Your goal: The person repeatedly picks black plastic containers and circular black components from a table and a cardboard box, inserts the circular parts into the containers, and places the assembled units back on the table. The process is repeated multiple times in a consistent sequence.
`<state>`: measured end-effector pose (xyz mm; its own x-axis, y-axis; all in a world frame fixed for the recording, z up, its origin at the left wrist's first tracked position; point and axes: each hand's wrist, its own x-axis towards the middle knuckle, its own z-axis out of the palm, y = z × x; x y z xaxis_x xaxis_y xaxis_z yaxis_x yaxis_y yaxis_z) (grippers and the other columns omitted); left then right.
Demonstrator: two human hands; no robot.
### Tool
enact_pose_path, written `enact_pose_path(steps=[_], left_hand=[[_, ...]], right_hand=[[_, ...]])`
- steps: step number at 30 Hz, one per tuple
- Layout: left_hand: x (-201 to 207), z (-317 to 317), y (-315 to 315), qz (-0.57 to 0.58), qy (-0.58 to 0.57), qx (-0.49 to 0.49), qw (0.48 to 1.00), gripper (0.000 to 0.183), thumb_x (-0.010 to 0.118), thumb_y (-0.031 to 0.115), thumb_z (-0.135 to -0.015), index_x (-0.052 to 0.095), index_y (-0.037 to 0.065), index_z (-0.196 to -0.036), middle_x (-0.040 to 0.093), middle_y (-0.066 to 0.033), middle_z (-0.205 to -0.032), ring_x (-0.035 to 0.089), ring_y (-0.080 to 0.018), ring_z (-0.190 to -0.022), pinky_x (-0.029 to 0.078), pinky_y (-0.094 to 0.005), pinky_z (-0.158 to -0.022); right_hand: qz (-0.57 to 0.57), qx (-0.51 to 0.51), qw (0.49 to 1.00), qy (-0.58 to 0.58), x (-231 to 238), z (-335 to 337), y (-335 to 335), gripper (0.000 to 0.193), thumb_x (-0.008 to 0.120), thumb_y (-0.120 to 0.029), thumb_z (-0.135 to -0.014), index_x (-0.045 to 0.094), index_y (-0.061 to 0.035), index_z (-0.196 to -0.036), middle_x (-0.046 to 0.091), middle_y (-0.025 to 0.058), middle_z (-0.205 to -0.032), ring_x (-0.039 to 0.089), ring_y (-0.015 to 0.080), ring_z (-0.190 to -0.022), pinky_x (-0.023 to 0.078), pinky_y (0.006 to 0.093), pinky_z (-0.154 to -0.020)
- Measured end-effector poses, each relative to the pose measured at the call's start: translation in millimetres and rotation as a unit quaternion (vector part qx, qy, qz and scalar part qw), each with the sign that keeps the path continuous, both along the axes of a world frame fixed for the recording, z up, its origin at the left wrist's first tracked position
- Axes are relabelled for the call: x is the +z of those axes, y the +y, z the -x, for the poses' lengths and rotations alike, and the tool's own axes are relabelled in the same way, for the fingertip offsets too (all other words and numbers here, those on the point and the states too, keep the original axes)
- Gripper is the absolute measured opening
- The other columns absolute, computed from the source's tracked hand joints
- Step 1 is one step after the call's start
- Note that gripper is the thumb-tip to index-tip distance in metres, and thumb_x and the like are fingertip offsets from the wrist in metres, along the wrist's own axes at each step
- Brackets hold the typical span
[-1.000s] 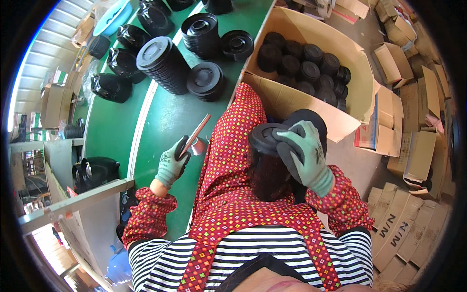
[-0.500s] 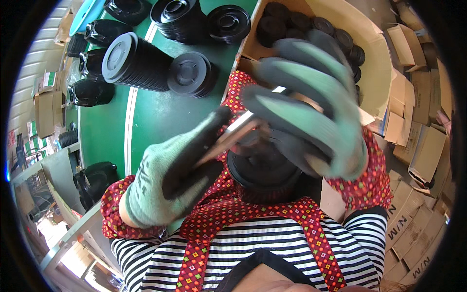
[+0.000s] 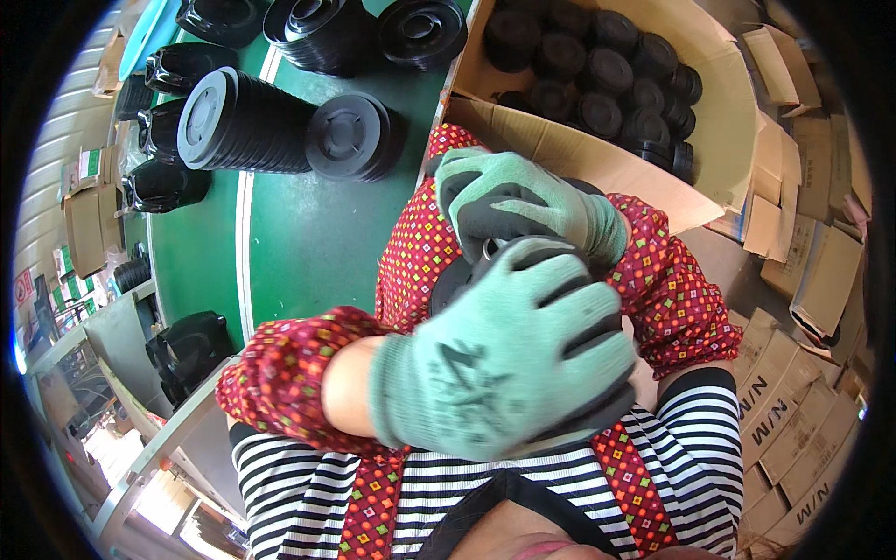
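My left hand (image 3: 523,345), in a green glove with black palm and fingertips, curls over a black round part (image 3: 450,284) in my lap. It hides most of that part, and what its fingers grip cannot be seen. Just beyond it, my right hand (image 3: 527,201), gloved the same way, is closed with its fingers bent inward. Whatever it grips is hidden. Between the two hands a small shiny ring (image 3: 489,247) shows.
A cardboard box (image 3: 597,154) with several black round parts stands at the far right. On the green table (image 3: 308,243) are a leaning stack of black discs (image 3: 252,121), a shorter disc stack (image 3: 347,138) and glossy black housings (image 3: 166,187). Flattened cartons (image 3: 793,429) lie at right.
My left hand has moved right and turned over, covering the black round part. My right hand has drawn back from the box and closed. The pale-edged strip between them is out of sight.
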<state>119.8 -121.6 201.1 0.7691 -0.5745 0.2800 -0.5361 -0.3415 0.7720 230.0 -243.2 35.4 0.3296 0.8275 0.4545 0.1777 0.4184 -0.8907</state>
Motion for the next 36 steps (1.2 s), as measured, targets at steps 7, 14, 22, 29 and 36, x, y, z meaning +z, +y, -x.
enact_pose_path(steps=[7, 14, 22, 29, 36], left_hand=[[-3.8, 4.9, -30.5, -0.051, -0.007, 0.064, 0.997, 0.04, 0.07, 0.034, -0.079, 0.068, 0.009, -0.11, 0.061, -0.0111, -0.105, 0.06, -0.0325, -0.096, 0.046, -0.05, -0.088], [-26.9, 29.5, 15.1, 0.149, -0.019, -0.097, 0.984, 0.027, 0.076, 0.034, -0.086, 0.077, 0.011, -0.1, 0.069, -0.0093, -0.105, 0.065, -0.0336, -0.098, 0.05, -0.0554, -0.095], [-51.6, 38.6, 65.6, 0.4, 0.121, -0.114, 0.901, 0.029, 0.072, 0.027, -0.088, 0.07, 0.004, -0.071, 0.066, -0.0096, -0.076, 0.07, -0.0347, -0.076, 0.055, -0.0563, -0.089], [40.4, -10.9, 59.2, 0.183, 0.259, 0.108, 0.942, 0.053, 0.053, 0.038, -0.108, 0.063, -0.009, -0.129, 0.064, -0.0261, -0.132, 0.063, -0.0397, -0.125, 0.048, -0.0522, -0.108], [41.2, 18.3, 8.7, -0.325, 0.15, 0.172, 0.918, 0.075, 0.058, 0.034, -0.107, 0.031, -0.018, -0.154, 0.046, -0.0411, -0.149, 0.05, -0.0551, -0.137, 0.041, -0.0517, -0.118]], right_hand=[[-0.091, 0.044, 0.995, 0.012, 37.7, 4.5, 6.1, 0.023, 0.07, -0.016, -0.099, 0.068, -0.0004, -0.116, 0.059, 0.0197, -0.13, 0.06, 0.0324, -0.12, 0.049, 0.0415, -0.104], [0.094, -0.098, 0.989, -0.063, 58.2, 32.3, -21.9, 0.028, 0.07, -0.017, -0.091, 0.067, -0.002, -0.114, 0.063, 0.0196, -0.121, 0.058, 0.0427, -0.118, 0.044, 0.0546, -0.11], [0.325, -0.192, 0.88, -0.288, 111.4, 46.1, -44.7, 0.048, 0.076, -0.048, -0.082, 0.069, -0.0079, -0.106, 0.062, 0.0141, -0.1, 0.059, 0.0365, -0.1, 0.044, 0.0522, -0.099], [0.245, -0.114, 0.932, -0.24, 96.8, 3.4, -58.2, 0.054, 0.092, -0.038, -0.068, 0.063, -0.0066, -0.101, 0.058, 0.0129, -0.1, 0.055, 0.0346, -0.096, 0.044, 0.0486, -0.094], [0.258, -0.082, 0.945, -0.184, 98.8, 13.9, -33.1, 0.058, 0.087, -0.037, -0.074, 0.068, -0.0059, -0.12, 0.066, 0.0177, -0.121, 0.061, 0.0382, -0.114, 0.047, 0.0482, -0.101]])
